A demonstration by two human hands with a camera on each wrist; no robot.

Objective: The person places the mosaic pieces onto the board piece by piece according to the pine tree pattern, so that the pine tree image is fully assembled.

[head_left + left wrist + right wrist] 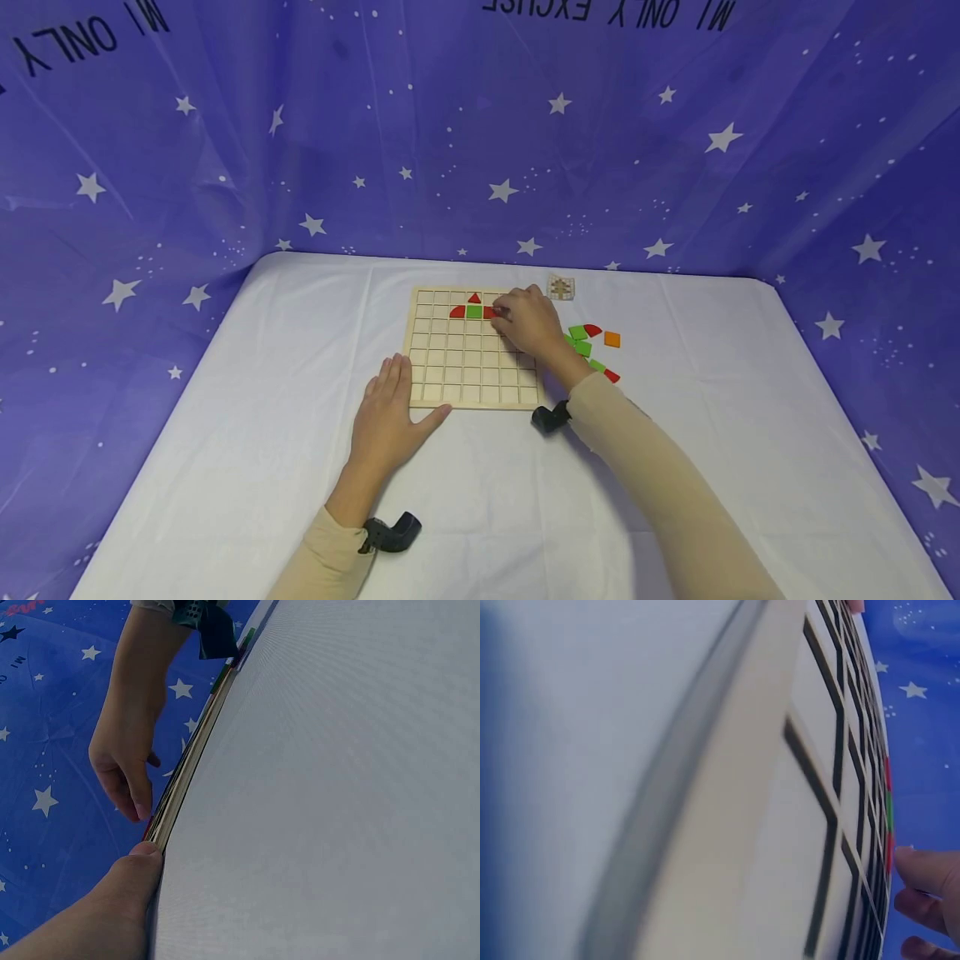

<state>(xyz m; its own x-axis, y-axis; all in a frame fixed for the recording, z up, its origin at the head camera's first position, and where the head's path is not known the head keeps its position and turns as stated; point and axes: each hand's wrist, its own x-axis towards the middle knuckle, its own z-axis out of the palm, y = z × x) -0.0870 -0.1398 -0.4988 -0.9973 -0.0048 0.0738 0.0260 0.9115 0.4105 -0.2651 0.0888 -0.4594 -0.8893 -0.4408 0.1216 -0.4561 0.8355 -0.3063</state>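
A square wooden grid board (472, 357) lies flat on the white table. Along its left edge rest the straight fingers of my left hand (385, 417), the thumb spread to the front edge. My right hand (531, 321) reaches over the board's right side, its thumb and curled fingers pinching a red tile (489, 312) down at the grid. That tile sits right of a green square tile (474, 312). On the green tile's left is a red quarter-round tile (458, 312), with a red triangle tile (475, 297) above. My hand partly hides the held tile.
Right of the board lie loose tiles, among them a green one (583, 349), a red quarter-round (592, 331) and an orange square (612, 339). A small pattern card (561, 287) is behind them. A starry purple curtain (450, 125) surrounds the table's back and sides.
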